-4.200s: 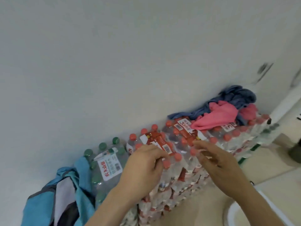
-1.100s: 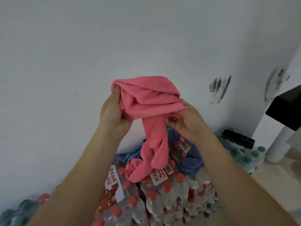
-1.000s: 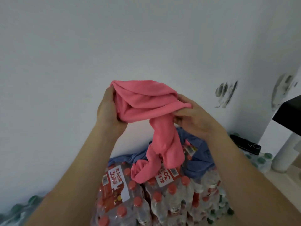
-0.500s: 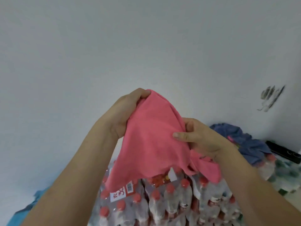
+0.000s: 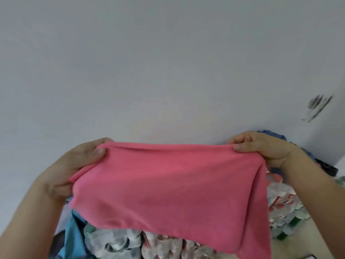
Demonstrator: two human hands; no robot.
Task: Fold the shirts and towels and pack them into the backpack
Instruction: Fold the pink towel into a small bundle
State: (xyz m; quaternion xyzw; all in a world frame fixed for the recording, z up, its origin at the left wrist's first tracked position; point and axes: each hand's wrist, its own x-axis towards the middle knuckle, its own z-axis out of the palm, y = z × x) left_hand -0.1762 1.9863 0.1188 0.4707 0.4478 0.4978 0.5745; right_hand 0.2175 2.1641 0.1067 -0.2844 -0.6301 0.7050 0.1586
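A pink towel (image 5: 168,189) hangs spread out in the air in front of the wall. My left hand (image 5: 74,165) pinches its upper left corner between thumb and fingers. My right hand (image 5: 261,146) pinches the upper right corner. The top edge is stretched almost straight between them, and the cloth hangs doubled at the right side. A blue backpack (image 5: 72,238) shows at the lower left, mostly hidden by the towel and my left arm. A crumpled blue garment (image 5: 276,136) lies behind my right hand.
Shrink-wrapped packs of water bottles (image 5: 280,200) are stacked below the towel, along the white wall (image 5: 168,71). Green-capped bottles (image 5: 291,225) sit at the right edge of the stack. Pale floor (image 5: 302,245) shows at the lower right.
My hands have moved apart and pulled the bunched pink towel out into a flat sheet. The view has swung left, so the backpack is back in sight.
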